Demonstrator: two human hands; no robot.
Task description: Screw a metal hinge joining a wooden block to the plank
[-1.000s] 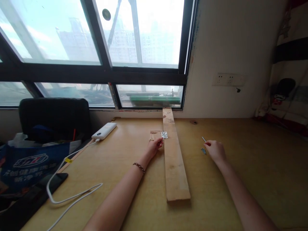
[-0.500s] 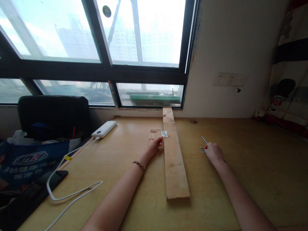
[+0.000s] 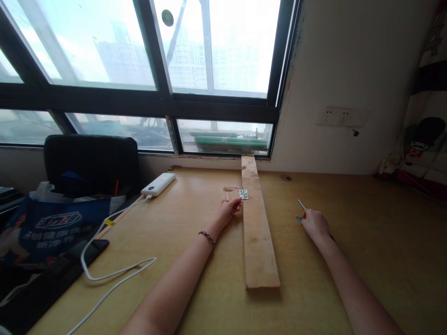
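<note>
Hinge (image 3: 243, 193) lies just beyond left hand (image 3: 228, 211) fingertips, on plank (image 3: 257, 232).

Hidden, cropped and too small to read

The right hand (image 3: 315, 224) covers most of the screws (image 3: 299, 218); their number cannot be told. The hinge (image 3: 243, 193) is too small to show its holes, the left hand (image 3: 228, 211) fingertips hide its near edge, and both forearms run off the bottom edge.

One wooden plank (image 3: 257, 232) lies on the tabletop (image 3: 366, 232), with one small metal hinge (image 3: 243, 193) and one little wood piece (image 3: 229, 193). There are two hands: left hand (image 3: 228, 211), right hand (image 3: 314, 223). A few nails (image 3: 299, 211), number unclear. One power bank (image 3: 158, 184), one white cable (image 3: 111, 274), one phone (image 3: 89, 249), one blue bag (image 3: 52, 230), one black chair (image 3: 92, 160).
</note>
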